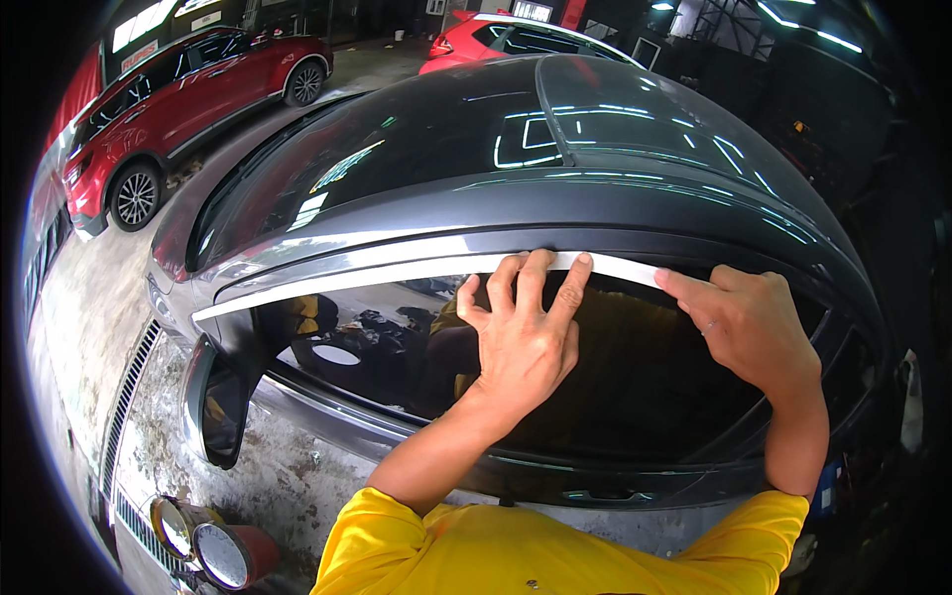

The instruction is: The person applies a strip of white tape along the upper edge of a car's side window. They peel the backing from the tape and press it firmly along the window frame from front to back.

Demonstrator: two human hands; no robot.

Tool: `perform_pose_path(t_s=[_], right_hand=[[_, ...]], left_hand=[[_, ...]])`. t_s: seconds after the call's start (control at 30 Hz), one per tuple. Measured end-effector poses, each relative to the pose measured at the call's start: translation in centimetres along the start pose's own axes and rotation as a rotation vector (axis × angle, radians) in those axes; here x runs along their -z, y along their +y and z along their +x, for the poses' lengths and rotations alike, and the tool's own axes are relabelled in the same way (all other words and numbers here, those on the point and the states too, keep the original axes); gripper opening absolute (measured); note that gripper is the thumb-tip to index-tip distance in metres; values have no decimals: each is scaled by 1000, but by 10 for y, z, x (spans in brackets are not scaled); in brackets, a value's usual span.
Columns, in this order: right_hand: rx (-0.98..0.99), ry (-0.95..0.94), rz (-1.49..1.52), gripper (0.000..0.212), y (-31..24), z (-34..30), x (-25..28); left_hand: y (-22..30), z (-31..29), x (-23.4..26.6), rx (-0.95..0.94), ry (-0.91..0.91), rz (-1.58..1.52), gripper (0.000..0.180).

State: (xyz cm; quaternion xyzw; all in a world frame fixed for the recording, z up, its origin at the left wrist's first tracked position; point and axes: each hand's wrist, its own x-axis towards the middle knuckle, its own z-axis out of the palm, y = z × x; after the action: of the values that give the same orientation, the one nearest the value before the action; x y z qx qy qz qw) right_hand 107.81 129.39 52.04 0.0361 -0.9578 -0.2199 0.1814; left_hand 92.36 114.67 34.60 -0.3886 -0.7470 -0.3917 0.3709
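White strip (397, 269), left grip (533, 335) spread on it, right grip (754, 327) unclear, side mirror (222, 412), buckets (260, 553), red cars (213, 107) beyond

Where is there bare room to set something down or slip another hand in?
Bare floor lies between the drain grate, side mirror and buckets. For a hand, the white strip runs untouched from the left hand toward the mirror. Crowded: the strip around the left hand and neighbouring right hand, and where the buckets cluster.

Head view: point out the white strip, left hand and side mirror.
White strip (426, 268): head view, on its uncovered stretch.
Left hand (533, 342): head view, on its back.
Side mirror (221, 409): head view, on its dark glass.
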Motion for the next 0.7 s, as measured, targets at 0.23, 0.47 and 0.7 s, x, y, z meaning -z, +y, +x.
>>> perform_pose_path(t_s=[0.23, 0.47, 0.7], right_hand=[[80, 132, -55, 41, 50, -42, 0], [56, 128, -117, 54, 59, -56, -6], [67, 142, -185, 58, 67, -58, 1]], left_hand=[[3, 0, 2, 23, -11, -4, 80], [2, -2, 2, 30, -20, 20, 81], [5, -2, 2, 41, -35, 42, 81]])
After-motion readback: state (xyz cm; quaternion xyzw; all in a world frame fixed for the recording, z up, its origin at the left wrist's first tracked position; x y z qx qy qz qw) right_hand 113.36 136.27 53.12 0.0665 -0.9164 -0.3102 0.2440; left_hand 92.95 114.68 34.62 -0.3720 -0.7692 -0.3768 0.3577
